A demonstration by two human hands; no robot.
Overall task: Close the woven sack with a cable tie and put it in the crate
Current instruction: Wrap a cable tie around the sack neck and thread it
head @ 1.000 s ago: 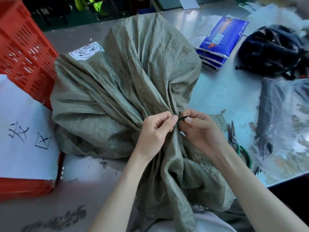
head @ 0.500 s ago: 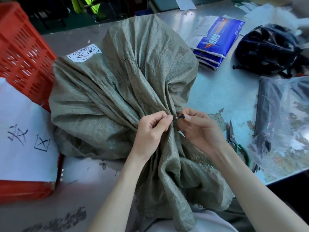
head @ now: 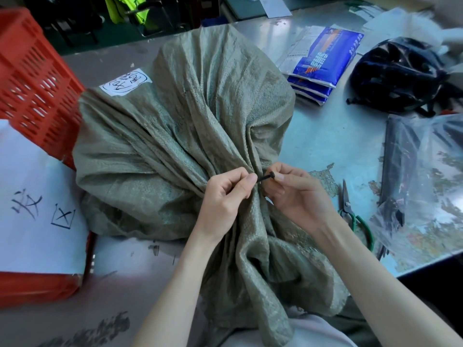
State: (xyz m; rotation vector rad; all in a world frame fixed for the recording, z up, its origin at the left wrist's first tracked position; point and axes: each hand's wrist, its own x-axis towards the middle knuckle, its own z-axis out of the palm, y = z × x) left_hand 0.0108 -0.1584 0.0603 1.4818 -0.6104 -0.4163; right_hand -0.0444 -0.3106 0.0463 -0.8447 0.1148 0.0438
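Both hands, left hand (head: 225, 196) and right hand (head: 298, 196), pinch the cable tie (head: 265, 177) at the woven sack (head: 180, 136)'s bunched neck; soft, bulky, probably light; grip that neck.

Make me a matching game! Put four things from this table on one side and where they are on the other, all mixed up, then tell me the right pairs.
Things:
1. grey-green woven sack
2. red plastic slatted crate
3. green-handled metal scissors
4. thin black cable tie

Places:
A. pinched between the left hand and right hand
B. far left of the table
C. lying flat, right of the right hand
D. middle of the table, neck bunched up

Pairs: 1-D, 2-B, 3-C, 4-A
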